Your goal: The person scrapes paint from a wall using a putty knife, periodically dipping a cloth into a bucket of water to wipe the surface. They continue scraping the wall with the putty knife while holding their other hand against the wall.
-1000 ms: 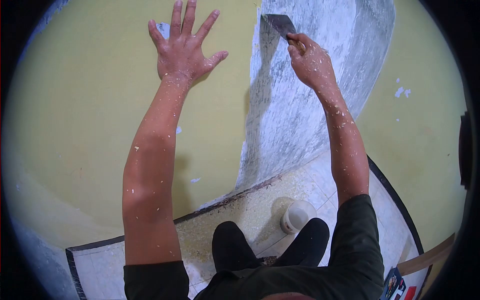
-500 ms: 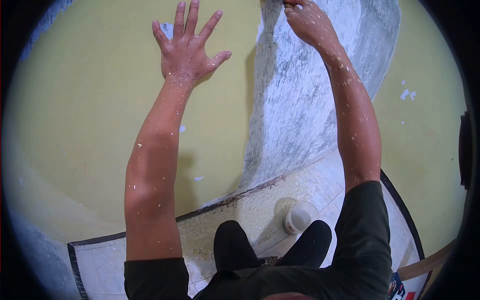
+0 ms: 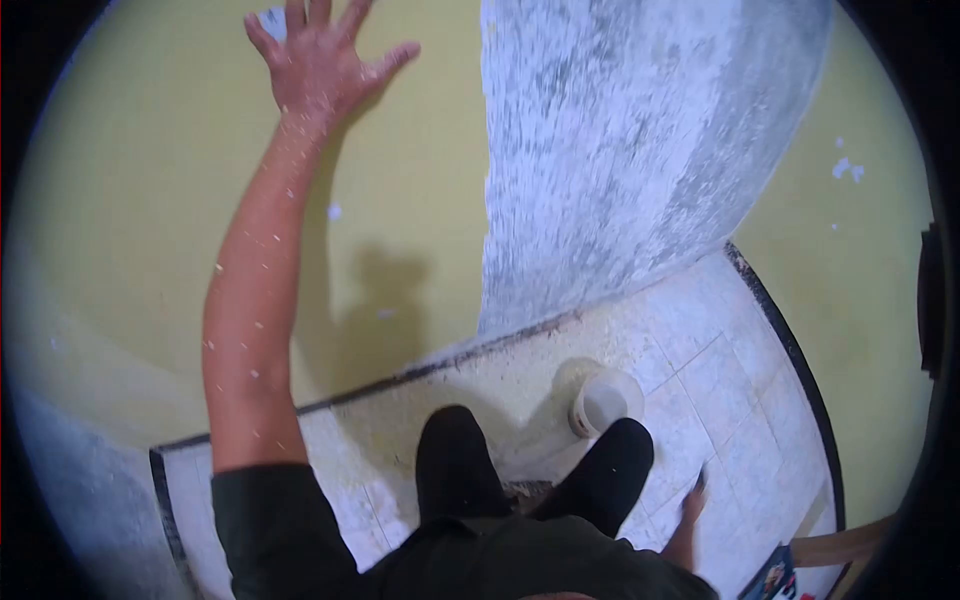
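1. Wall point(image 3: 420, 190), painted yellow, fills the head view; a wide scraped grey patch point(image 3: 620, 140) runs down it to the floor point(image 3: 700, 370).
2. Left hand point(image 3: 315, 60) lies flat on the yellow paint, fingers spread wide, holding nothing.
3. Right hand point(image 3: 692, 500) hangs low beside the leg, blurred; whether it grips anything cannot be told.
4. A white bucket point(image 3: 603, 400) stands on the tiles near the wall's foot.

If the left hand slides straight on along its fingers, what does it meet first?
Probably only more yellow painted wall. The left hand lies spread flat on it, fingers pointing up past the picture's top edge. A small pale chipped patch sits by the fingertips; beyond that nothing can be seen.
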Available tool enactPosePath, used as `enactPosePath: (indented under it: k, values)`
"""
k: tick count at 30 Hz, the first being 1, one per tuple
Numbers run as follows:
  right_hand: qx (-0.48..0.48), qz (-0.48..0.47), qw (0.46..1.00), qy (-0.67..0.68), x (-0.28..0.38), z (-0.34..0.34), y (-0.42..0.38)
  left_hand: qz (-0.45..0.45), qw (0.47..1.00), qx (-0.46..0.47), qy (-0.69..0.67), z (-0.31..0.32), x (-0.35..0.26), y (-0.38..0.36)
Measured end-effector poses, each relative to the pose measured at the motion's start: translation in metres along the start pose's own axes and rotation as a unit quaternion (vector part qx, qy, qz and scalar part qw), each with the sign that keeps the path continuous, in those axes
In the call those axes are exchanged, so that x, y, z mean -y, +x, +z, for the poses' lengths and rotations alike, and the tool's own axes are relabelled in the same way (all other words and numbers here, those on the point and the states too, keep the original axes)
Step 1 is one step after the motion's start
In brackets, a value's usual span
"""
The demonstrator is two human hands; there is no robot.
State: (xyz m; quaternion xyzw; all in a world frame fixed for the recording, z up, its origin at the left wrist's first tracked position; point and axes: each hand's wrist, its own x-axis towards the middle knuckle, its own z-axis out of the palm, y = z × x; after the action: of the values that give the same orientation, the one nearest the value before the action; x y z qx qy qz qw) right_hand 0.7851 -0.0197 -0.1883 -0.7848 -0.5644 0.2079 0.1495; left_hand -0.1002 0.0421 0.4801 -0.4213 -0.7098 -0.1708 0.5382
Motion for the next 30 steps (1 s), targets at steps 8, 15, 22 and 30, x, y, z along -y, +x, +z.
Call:
enactPosePath:
  k: [8,15,22,30]
  values:
    - [-0.204,0.376,0.854,0.295,-0.152,0.071,-0.266,-0.090,0.992,-0.076,0.048,0.035,-0.039,-0.029]
    - [-0.074,-0.088,0.970,0.215,0.231,-0.106,0.059,-0.029,0.991,-0.079,0.105,0.038,-0.037,-0.029]
    - [0.470,-0.261,0.821,-0.192,0.381,0.031,0.133,-0.045,0.998,-0.012,0.052,0.023,-0.060,-0.035]
    - [0.244,-0.191,0.916,-0.254,0.257,0.269,0.085,-0.054,0.994,-0.044,0.079,0.052,-0.047,-0.029]
